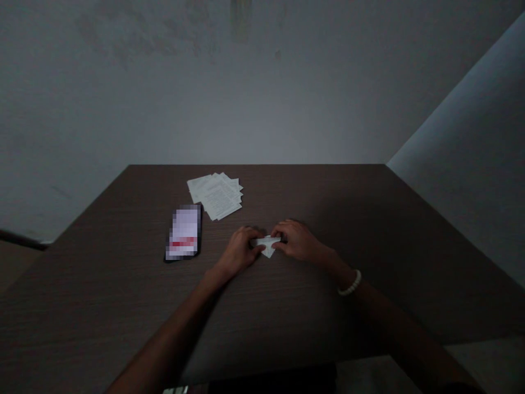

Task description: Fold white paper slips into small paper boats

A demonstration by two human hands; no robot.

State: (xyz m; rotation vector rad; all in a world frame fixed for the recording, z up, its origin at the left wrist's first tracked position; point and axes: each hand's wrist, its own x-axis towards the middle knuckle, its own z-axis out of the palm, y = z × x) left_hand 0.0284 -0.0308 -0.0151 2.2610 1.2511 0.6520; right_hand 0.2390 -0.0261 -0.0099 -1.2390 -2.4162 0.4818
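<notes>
White folded paper (268, 249): I see it over the brown table (106, 295), nearer than the fanned sheets (221, 198).
Left hand (241, 249): thumb and fingers pinching its left end.
Right hand (301, 241): pinching its right end.

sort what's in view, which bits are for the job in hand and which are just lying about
In the job:
folded paper, pinched by the left hand and right hand
sheets, probably its supply, fanned in a pile
table, under the work

Apart from it:
phone, untouched; its screen is blurred, so a role can't be ruled out
bracelet, only worn
</notes>
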